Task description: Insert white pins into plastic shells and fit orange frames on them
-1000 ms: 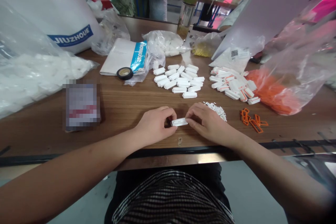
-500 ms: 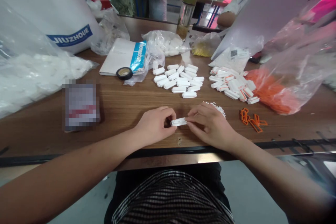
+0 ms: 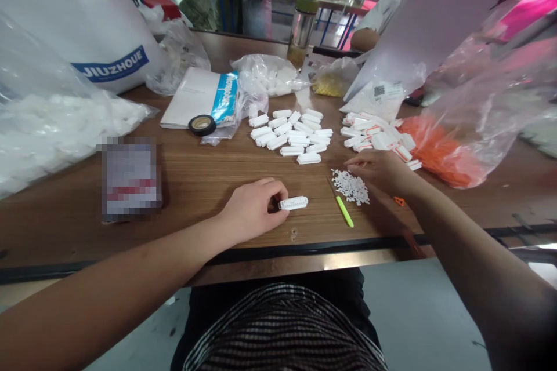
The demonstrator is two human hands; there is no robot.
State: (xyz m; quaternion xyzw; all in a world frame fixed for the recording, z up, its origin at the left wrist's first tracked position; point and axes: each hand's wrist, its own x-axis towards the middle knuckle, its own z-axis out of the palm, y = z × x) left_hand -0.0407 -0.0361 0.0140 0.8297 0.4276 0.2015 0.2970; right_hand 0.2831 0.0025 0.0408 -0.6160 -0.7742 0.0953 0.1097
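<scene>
My left hand (image 3: 255, 208) pinches the left end of a small white plastic housing (image 3: 294, 203), an oblong piece with tiny marks or holes along its upper face. My right hand (image 3: 380, 169) is away from it, at the upper right edge of a heap of tiny white pieces (image 3: 351, 186). Its fingers stretch leftward over the heap, and I see nothing held in them. Left of the heap lies a thin tool with a yellow-green handle (image 3: 344, 212) and a slim dark shaft.
Several white housings (image 3: 289, 134) lie farther back, with a second pile showing orange edges (image 3: 369, 130) to their right. Around them are a bag of orange parts (image 3: 444, 148), black tape (image 3: 202, 124), a notebook (image 3: 187, 98), a bottle (image 3: 301, 32) and a large bag of white parts (image 3: 65, 127).
My right hand has let go of the white housing's right end and moved right and back to the tiny white pieces. This uncovers the heap and the yellow-green tool. My left hand keeps its hold.
</scene>
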